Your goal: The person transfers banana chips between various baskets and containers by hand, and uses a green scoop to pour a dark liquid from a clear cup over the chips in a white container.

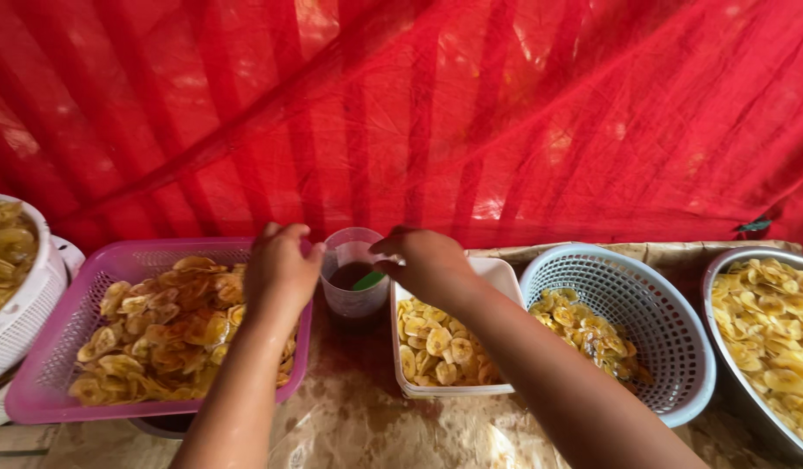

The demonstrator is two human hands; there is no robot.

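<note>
A big red cloth (471,113) hangs behind the work place and fills the whole background. Light comes through it and makes pale spots and dark stripes. Below, the table (375,426) is covered with a brownish, stained sheet.

Single view, from a camera worn on the person's head. It looks forward and somewhat downward across a work surface toward a red cloth backdrop (506,113), which fills the upper half of the frame. The camera sits close: both forearms enter from the bottom edge and reach to a clear plastic cup (354,274) just below the cloth, at centre. Containers left and right of the cup are cut off by the frame edges.
</note>
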